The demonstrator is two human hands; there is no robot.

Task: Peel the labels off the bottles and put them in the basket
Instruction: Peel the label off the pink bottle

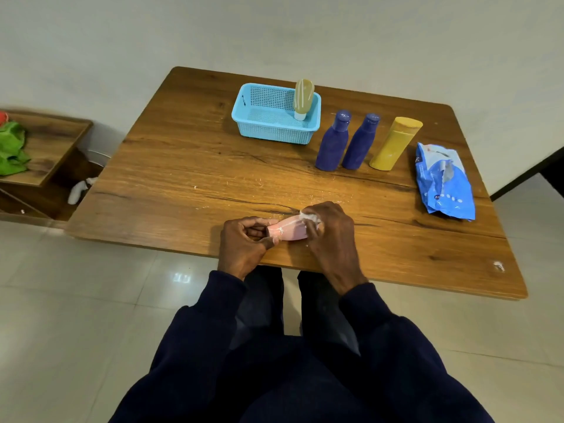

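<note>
Pink bottle (290, 232) (sideways), left hand (244, 244), right hand (331, 236) gripping

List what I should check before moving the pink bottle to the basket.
1. Pink bottle gripped: ok, the left hand holds its left end on the table.
2. Label fully off: not ok, white scraps cling to it.
3. Right hand free: not ok, it pinches a white wad against the bottle.
4. Basket room: ok, only one pale tube stands in it.
5. Path to basket: ok, the blue bottles and yellow bottle stand to its right.
6. Underside clean: cannot tell.
</note>
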